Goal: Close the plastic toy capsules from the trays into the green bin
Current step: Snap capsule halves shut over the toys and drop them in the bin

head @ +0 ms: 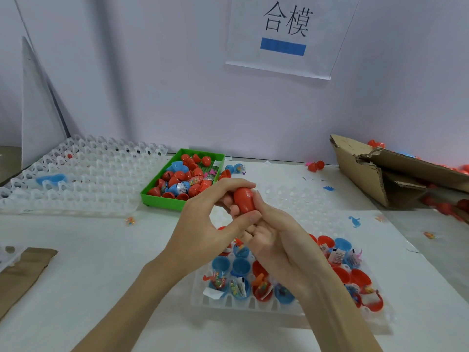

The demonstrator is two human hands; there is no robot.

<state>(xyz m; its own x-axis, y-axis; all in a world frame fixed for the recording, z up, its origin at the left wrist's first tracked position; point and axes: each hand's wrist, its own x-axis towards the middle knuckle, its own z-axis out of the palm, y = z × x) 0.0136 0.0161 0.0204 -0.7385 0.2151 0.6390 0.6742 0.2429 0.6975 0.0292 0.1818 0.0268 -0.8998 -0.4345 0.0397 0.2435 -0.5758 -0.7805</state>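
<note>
Hands meet in the middle of the head view, both wrapped round one red capsule point(244, 200) held up over the bench point(76, 262). The left hand point(208, 224) curls its fingers over the top and far side of the capsule, thumb reaching across underneath. The right hand point(274, 240) cups it from below and from the right, fingers tucked under the left thumb. So the capsule sits pinched between the two, tilted a bit, its rounded top pointing away from the person.

Right below the hands is a clear tray point(253, 303) with open red and blue capsule halves standing in its pockets, little toys and paper slips stuffed inside; the wrists hide part of it. Beyond the hands, up and to the left, the green bin point(162, 199) holds a heap of red and blue capsules. Just left of the bin lies a stack of clear trays point(76, 179), with a blue piece lying in it. A torn cardboard box point(375, 174) sits at the far right with red capsules scattered around it. On the wall hangs a paper sign point(284, 34) with a blue bar.
</note>
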